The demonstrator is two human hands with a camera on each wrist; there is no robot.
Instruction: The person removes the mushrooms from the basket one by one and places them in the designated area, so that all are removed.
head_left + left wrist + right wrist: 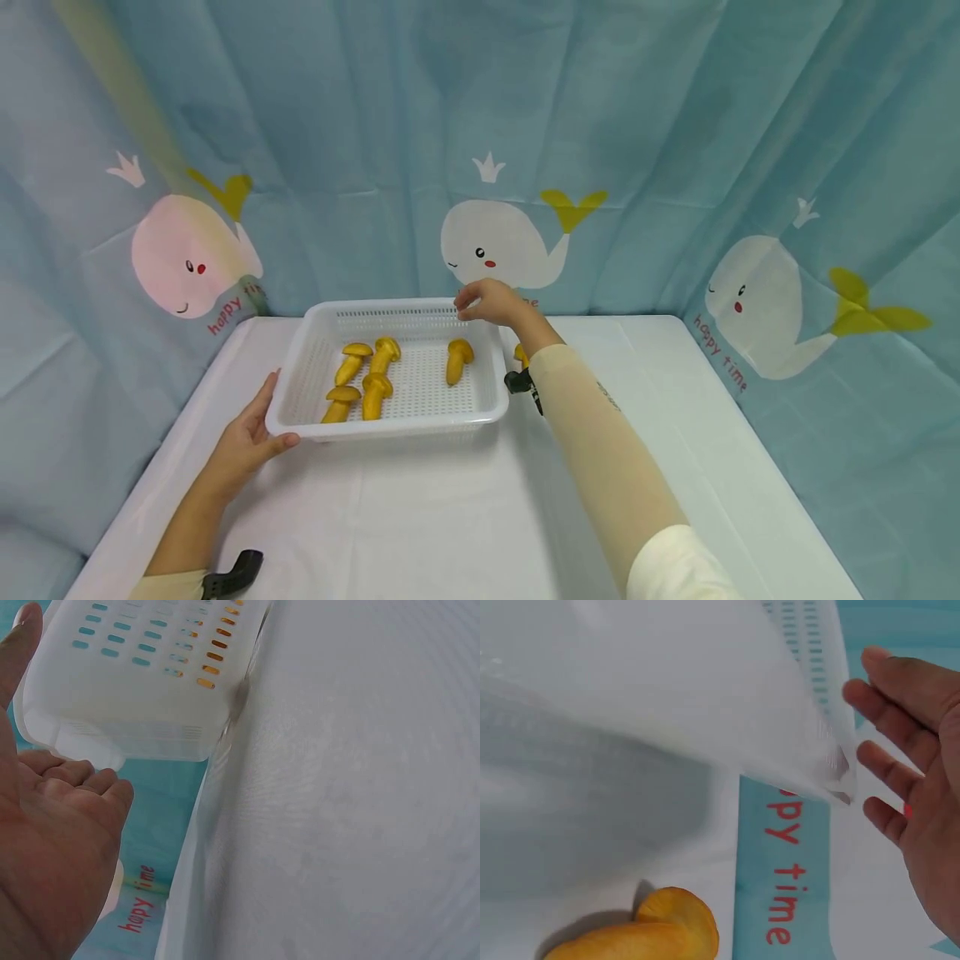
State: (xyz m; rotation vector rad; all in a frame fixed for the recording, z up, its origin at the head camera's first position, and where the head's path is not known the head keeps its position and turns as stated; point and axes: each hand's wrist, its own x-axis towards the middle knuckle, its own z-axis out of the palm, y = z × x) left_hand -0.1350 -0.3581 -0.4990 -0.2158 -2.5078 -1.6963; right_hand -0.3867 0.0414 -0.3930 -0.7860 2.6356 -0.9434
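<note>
A white plastic basket (420, 427) with slotted walls holds several yellow mushrooms (352, 360). Most lie in its left half, while one mushroom (458, 360) sits apart on the right. At the basket's front left corner, my left hand (243, 442) grips the rim, thumb on the front and fingers along the left side. My right hand (491, 302) is over the back right corner with fingers loosely bent and nothing between them; the right wrist view shows a small gap to the rim. Another mushroom (641, 934) lies outside the basket, partly hidden by my right forearm in the head view.
The basket is on a white-covered table (420, 517), towards its back edge. A blue curtain (360, 167) with printed whales surrounds the table at the back and sides. Black wrist mounts (234, 575) are strapped over my sleeves.
</note>
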